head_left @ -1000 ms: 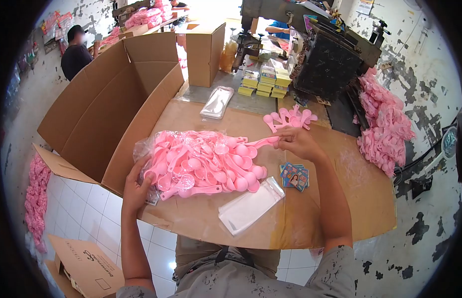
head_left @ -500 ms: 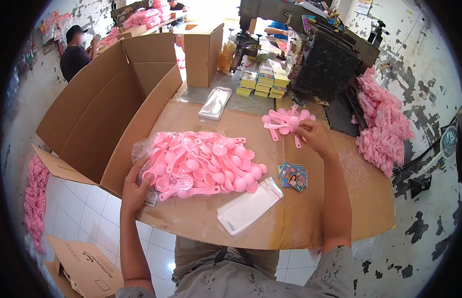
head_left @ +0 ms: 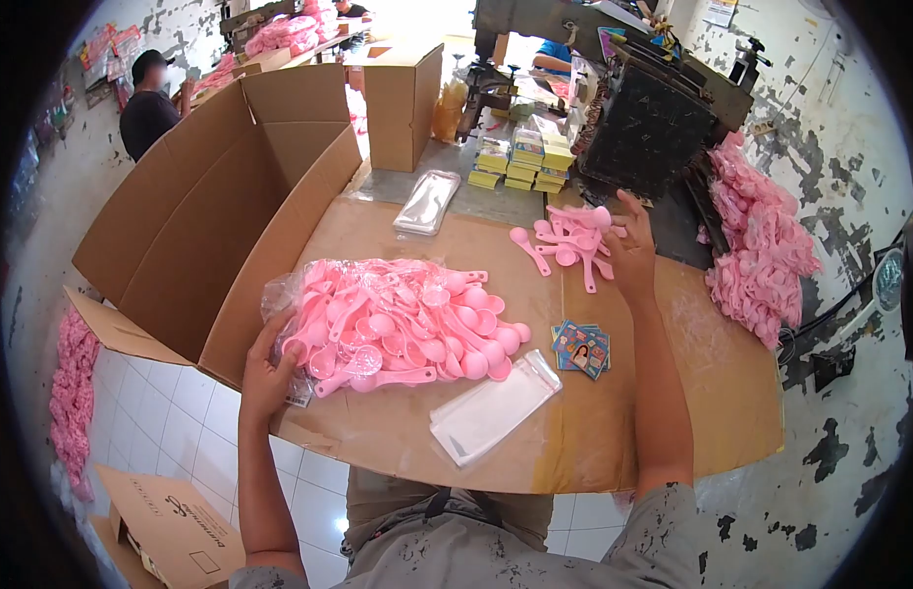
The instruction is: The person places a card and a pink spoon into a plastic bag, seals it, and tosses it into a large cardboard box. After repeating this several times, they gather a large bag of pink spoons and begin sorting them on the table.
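A large heap of pink measuring spoons (head_left: 407,329) lies in a clear plastic bag (head_left: 280,294) on the cardboard-covered table (head_left: 378,432). My left hand (head_left: 268,368) grips the bag's left edge, thumb on top. Beyond the heap on the right is a smaller loose pile of pink spoons (head_left: 579,240). My right hand (head_left: 633,245) is at that pile's right side, fingers spread and touching or very close to the spoons. Nearer me lie a small stack of picture cards (head_left: 581,350) and clear plastic sleeves (head_left: 496,407).
A big open carton (head_left: 211,216) stands left of the table. Farther back are more clear sleeves (head_left: 427,203), stacks of cards (head_left: 520,162), an upright box (head_left: 405,108) and a dark machine (head_left: 638,128). Bagged pink items (head_left: 761,245) hang right. Another person (head_left: 150,113) is back left.
My right hand has moved slightly up and its fingers have opened apart. The small pile's spoons have shifted, one now lying apart to its left. My left hand stays on the bag.
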